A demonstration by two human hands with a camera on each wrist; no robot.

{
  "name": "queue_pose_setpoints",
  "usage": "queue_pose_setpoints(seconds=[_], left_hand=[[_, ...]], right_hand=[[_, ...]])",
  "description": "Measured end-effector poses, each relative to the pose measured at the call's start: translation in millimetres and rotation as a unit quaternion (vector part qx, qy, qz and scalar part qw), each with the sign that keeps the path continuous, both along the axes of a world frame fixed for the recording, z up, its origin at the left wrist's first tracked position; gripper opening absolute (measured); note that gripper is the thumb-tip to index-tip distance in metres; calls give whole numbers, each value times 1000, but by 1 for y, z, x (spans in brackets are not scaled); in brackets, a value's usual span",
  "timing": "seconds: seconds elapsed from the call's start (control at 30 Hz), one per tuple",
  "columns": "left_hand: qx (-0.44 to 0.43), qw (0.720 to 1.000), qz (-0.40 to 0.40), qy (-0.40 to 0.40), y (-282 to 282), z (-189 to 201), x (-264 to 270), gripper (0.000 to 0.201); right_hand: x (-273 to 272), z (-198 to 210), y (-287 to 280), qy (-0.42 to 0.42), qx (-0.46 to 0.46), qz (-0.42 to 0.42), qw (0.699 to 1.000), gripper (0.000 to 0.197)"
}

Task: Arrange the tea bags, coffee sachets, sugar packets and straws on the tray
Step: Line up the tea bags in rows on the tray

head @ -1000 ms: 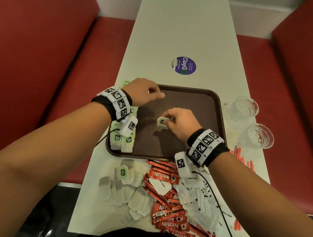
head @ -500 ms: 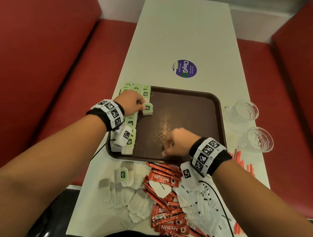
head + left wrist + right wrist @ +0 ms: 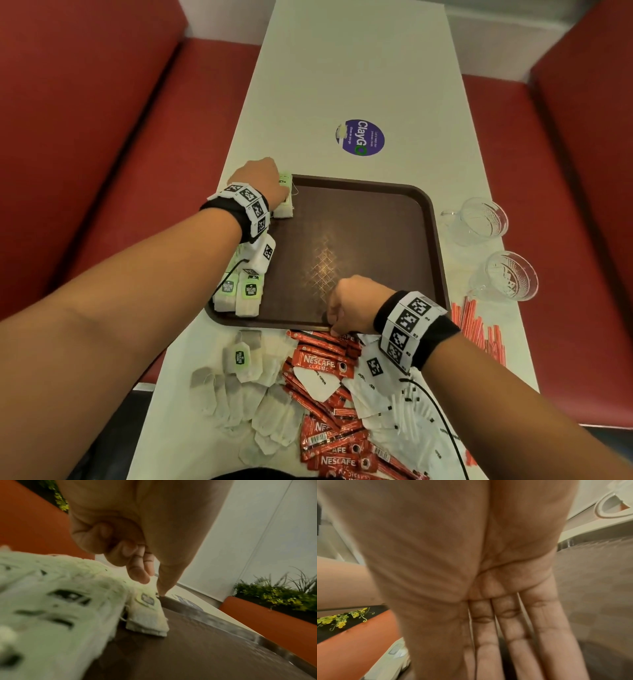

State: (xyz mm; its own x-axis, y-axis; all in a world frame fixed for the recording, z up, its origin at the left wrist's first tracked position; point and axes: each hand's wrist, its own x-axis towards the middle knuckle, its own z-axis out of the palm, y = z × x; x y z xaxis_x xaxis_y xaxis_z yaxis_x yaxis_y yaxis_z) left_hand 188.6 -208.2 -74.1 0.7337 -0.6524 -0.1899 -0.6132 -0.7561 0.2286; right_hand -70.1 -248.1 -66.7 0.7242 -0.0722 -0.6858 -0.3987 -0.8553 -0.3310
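A brown tray (image 3: 359, 219) lies across the middle of the long white tabletop (image 3: 342, 68). The left hand (image 3: 262, 180) is at the tray's far left corner, its fingers (image 3: 137, 572) pointing down over the tea bag (image 3: 285, 202) that lies there; the left wrist view shows the fingertips close to the green tag of that bag, but whether they touch or pinch it cannot be told. More tea bags (image 3: 239, 294) with green tags lie in a row along the tray's left edge, partly hidden by the left wrist.

The right hand (image 3: 352, 305) is at the tray's near edge, above the pile of red Nescafe sachets (image 3: 322, 363). In the right wrist view its fingers (image 3: 510, 628) are straight and side by side, holding nothing.

On the tabletop near the person's edge lie loose tea bags (image 3: 239, 383) on the left, the red coffee sachets in the middle and white sugar packets (image 3: 394, 407) on the right. Red straws (image 3: 479, 329) lie near the tabletop's right edge, just past the tray's near right corner. Two clear glass cups (image 3: 486, 219) stand beside the tray's right edge. A purple round sticker (image 3: 359, 137) sits beyond the tray's far edge.
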Motion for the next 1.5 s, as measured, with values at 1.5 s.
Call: queue_pose_setpoints(seconds=[1.5], left_hand=[[10, 947, -199, 253, 235, 37, -85, 9]], right_hand=[[48, 7, 114, -151, -26, 226, 962, 39]])
